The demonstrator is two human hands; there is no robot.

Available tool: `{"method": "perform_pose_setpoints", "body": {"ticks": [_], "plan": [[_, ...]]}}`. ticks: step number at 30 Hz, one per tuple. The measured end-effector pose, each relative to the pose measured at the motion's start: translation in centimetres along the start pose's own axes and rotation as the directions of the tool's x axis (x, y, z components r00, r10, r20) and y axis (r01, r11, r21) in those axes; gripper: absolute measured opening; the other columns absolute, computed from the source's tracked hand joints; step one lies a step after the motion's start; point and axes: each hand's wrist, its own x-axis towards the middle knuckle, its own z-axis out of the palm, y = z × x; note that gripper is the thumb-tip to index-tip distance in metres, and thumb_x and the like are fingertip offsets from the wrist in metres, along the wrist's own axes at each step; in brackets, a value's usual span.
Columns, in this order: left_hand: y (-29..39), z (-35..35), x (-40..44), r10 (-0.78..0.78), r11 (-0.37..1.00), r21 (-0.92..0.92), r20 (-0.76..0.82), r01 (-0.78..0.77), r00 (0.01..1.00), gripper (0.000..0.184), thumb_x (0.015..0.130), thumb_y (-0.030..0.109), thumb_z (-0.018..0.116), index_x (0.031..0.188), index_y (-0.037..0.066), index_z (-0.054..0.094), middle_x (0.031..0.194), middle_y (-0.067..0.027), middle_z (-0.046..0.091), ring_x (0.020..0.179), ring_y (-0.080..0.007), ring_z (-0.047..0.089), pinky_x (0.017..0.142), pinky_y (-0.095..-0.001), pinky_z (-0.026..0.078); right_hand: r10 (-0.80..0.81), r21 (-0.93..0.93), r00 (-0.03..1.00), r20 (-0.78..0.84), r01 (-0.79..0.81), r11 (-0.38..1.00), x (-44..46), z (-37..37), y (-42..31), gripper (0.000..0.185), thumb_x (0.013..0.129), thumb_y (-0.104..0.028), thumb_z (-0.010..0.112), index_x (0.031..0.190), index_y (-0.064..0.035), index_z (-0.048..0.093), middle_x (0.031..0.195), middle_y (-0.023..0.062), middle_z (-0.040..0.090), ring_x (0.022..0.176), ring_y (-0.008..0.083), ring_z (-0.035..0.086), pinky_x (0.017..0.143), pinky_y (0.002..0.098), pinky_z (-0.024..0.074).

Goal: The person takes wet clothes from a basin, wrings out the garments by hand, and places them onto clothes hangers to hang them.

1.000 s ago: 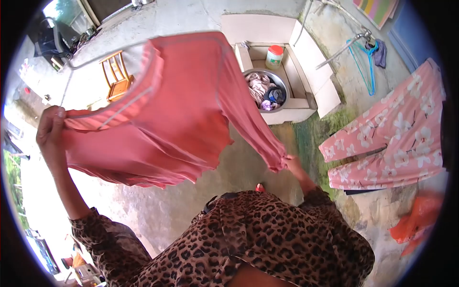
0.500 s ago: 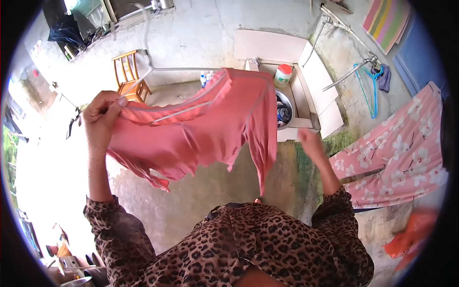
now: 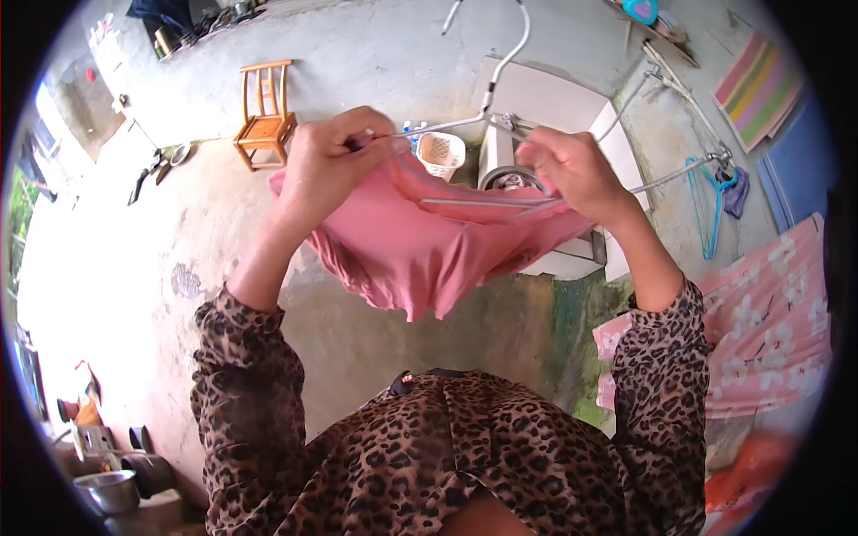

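Note:
A pink long-sleeved shirt (image 3: 420, 246) hangs in front of me on a white hanger (image 3: 490, 94), whose hook points up and away. My left hand (image 3: 335, 165) is closed on the shirt's left shoulder, pinching cloth and hanger arm together. At the opposite shoulder, my right hand (image 3: 576, 174) has its fingers bent around the shirt's edge by the hanger. The neckline sags between both hands, with the hanger's lower bar showing across it. The shirt's body droops in folds below.
Behind the shirt are a white basket (image 3: 441, 154) and a metal basin (image 3: 511, 175) at the washing trough. A wooden chair (image 3: 264, 129) stands back left. Blue hangers (image 3: 710, 214) and floral pink trousers (image 3: 769, 322) hang right. A steel pot (image 3: 107, 489) sits lower left.
My right hand has come up from the lower right onto the shirt's right shoulder. My left hand has moved right with the shirt, and the hanger's hook now stands nearer the middle.

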Motion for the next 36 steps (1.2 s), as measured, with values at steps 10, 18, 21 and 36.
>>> {"method": "perform_pose_setpoints", "body": {"ticks": [10, 18, 21, 36], "plan": [[-13.6, -2.8, -4.6, -0.234, 0.872, -0.478, -0.212, 0.108, 0.949, 0.027, 0.087, 0.005, 0.057, 0.113, 0.001, 0.056, 0.114, -0.0082, 0.061, 0.113, -0.0181, 0.054, 0.095, -0.0328, 0.041, 0.182, -0.043, 0.948, -0.261, -0.200, 0.979, -2.8, -5.0, -1.1, 0.030, 0.096, -0.023, 0.053, 0.076, -0.0009, 0.054, 0.061, -0.0018, 0.046, 0.047, 0.0025, 0.037, 0.044, 0.0209, 0.0280], [-26.0, 11.6, -19.3, -0.286, 0.910, -0.110, 0.534, 0.401, 0.795, 0.035, 0.079, 0.001, 0.055, 0.113, 0.006, 0.064, 0.090, -0.0104, 0.069, 0.081, -0.0152, 0.064, 0.076, -0.0286, 0.049, 0.229, -0.158, 0.913, -0.336, -0.295, 0.943, -5.3, -8.3, -2.4, 0.035, 0.097, -0.029, 0.051, 0.074, -0.0020, 0.052, 0.065, -0.0015, 0.046, 0.049, 0.0034, 0.037, 0.045, 0.0210, 0.0274], [-23.6, 12.5, -20.2, -0.460, 0.801, -0.012, 0.626, 0.598, 0.629, 0.031, 0.080, 0.008, 0.058, 0.109, 0.009, 0.066, 0.085, -0.0105, 0.069, 0.076, -0.0149, 0.064, 0.072, -0.0303, 0.051, 0.263, -0.126, 0.901, -0.345, -0.322, 0.938, -6.1, -9.3, -2.6, 0.035, 0.097, -0.029, 0.051, 0.074, -0.0018, 0.052, 0.065, -0.0013, 0.045, 0.050, 0.0034, 0.037, 0.045, 0.0208, 0.0272], [-18.3, 12.1, -21.1, -0.501, 0.494, -0.064, 0.794, 0.867, 0.344, 0.026, 0.082, 0.021, 0.069, 0.100, 0.004, 0.064, 0.080, -0.0083, 0.066, 0.078, -0.0185, 0.067, 0.070, -0.0349, 0.052, 0.365, -0.123, 0.817, -0.446, -0.460, 0.879, -11.2, -14.1, -1.0, 0.032, 0.098, -0.025, 0.047, 0.076, -0.0031, 0.051, 0.071, -0.0014, 0.044, 0.050, 0.0025, 0.036, 0.045, 0.0188, 0.0264]]}}
